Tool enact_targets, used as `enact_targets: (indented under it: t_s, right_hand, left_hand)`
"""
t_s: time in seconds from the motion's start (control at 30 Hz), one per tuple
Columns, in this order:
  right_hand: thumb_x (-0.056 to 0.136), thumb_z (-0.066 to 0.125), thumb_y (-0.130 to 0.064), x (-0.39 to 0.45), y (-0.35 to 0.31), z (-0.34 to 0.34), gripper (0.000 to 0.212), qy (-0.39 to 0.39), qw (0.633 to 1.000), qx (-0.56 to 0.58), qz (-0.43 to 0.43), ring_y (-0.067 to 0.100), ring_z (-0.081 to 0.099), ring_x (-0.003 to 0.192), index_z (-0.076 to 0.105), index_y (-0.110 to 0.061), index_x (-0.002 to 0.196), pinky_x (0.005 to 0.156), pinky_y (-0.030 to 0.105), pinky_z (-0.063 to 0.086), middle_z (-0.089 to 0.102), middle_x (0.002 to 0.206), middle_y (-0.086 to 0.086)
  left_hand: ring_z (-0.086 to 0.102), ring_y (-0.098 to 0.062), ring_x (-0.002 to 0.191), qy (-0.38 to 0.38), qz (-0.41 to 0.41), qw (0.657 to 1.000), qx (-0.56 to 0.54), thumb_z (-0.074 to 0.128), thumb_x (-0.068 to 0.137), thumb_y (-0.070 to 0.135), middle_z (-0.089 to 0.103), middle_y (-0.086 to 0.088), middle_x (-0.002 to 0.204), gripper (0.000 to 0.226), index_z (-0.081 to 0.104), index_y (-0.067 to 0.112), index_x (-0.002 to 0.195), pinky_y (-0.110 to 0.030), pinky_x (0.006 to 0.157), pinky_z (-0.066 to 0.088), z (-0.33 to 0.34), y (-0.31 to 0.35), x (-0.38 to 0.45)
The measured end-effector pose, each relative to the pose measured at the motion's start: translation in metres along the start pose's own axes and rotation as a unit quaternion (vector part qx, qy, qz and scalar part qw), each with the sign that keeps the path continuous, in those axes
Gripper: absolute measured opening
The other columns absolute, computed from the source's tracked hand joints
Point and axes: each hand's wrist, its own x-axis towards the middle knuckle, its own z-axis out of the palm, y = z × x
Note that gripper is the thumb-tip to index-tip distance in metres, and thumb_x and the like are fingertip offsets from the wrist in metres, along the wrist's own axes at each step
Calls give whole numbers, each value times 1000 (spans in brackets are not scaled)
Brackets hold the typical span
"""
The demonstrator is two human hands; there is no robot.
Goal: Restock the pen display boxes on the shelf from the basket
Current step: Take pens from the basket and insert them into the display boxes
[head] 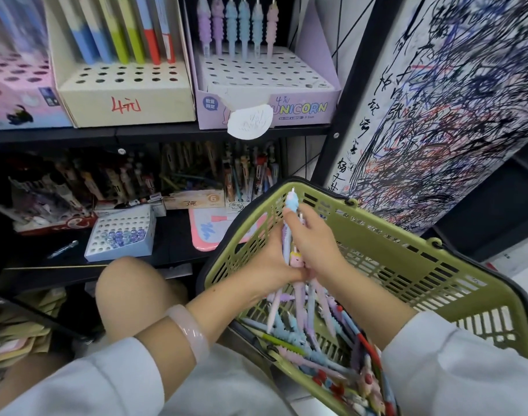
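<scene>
A green plastic basket point(431, 265) rests on my lap at the lower right, with several pastel unicorn pens point(304, 334) lying in it. My left hand point(270, 259) grips a bundle of these pens over the basket. My right hand point(312, 241) pinches a light blue unicorn pen point(291, 205) that stands upright in that bundle. On the upper shelf stands the purple UNICORN display box point(301, 108), its back row holding several pens point(235, 28) and most of its holes bare. A cream box marked 4元 point(124, 100) beside it holds flat coloured pens in its back row.
The lower shelf carries crowded pen boxes point(193, 172), a small white holed tray point(121, 235) with blue beads and a pink pad point(208, 232). A scribbled test board point(437, 115) leans on the right. My bare knee point(130, 295) is below the shelf edge.
</scene>
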Motion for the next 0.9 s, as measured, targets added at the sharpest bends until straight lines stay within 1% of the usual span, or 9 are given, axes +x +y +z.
enact_targets:
  t_s: [0.07,0.17,0.27,0.4,0.47,0.57,0.7,0.83,0.9]
  right_hand:
    - [96,44,-38,2,-5,-2,23,-22,997,68,15,14,55,73,56,-20,86,69,29,42,56,73,-5]
    - [98,37,-38,6,-15,-9,29,-52,975,197,89,16,61,74,57,-23,83,76,33,51,61,81,4]
    - [95,43,-44,8,-27,-16,33,-49,933,325,150,17,65,60,64,-20,84,58,27,56,69,69,5]
    - [99,35,-42,11,-33,-17,28,-6,935,331,126,18,65,72,60,-30,104,59,25,56,67,102,16]
    - [99,33,-39,10,-36,-17,30,-3,936,330,120,16,66,73,61,-28,101,61,27,57,68,98,8]
    - [97,34,-36,8,-36,-19,29,9,948,298,113,19,66,84,61,-32,87,75,34,55,66,95,0]
    - [95,38,-36,-1,-32,-25,24,14,958,272,86,20,64,93,61,-33,92,84,39,53,64,102,-1]
    - [95,38,-32,-8,-32,-25,30,31,971,225,79,19,62,82,61,-13,91,76,33,49,62,87,6]
    - [96,34,-28,-6,-32,-25,36,53,979,186,70,18,56,69,54,-5,77,65,29,44,55,74,11]
  left_hand:
    - [57,19,87,1,-1,1000,-13,70,75,-3,54,19,109,76,30,46,116,-9,66,49,0,-1,-1]
    - [62,4,96,6,1,999,-46,67,80,1,57,8,118,66,33,45,114,-15,72,51,-3,1,-1]
    - [63,-1,99,27,13,997,-70,69,80,2,60,8,117,64,37,44,115,-19,77,53,-6,8,1]
    - [62,-8,106,27,23,994,-99,64,83,-2,60,3,123,69,32,31,135,-24,80,54,-6,18,1]
    - [61,-12,109,25,20,994,-104,61,86,1,58,-2,127,67,29,27,139,-27,85,54,-6,23,1]
    - [61,-13,111,18,25,996,-80,60,88,5,57,-1,128,65,28,27,141,-33,92,51,-7,30,2]
    - [58,-11,114,18,31,997,-63,60,87,4,54,3,132,68,27,34,138,-35,96,49,-11,32,-1]
    - [60,-12,110,23,24,999,-32,59,87,4,58,0,126,61,33,30,136,-35,95,50,-4,30,-5]
    - [59,-12,111,31,24,999,-24,57,88,6,58,0,126,56,35,32,132,-33,95,49,1,31,-8]
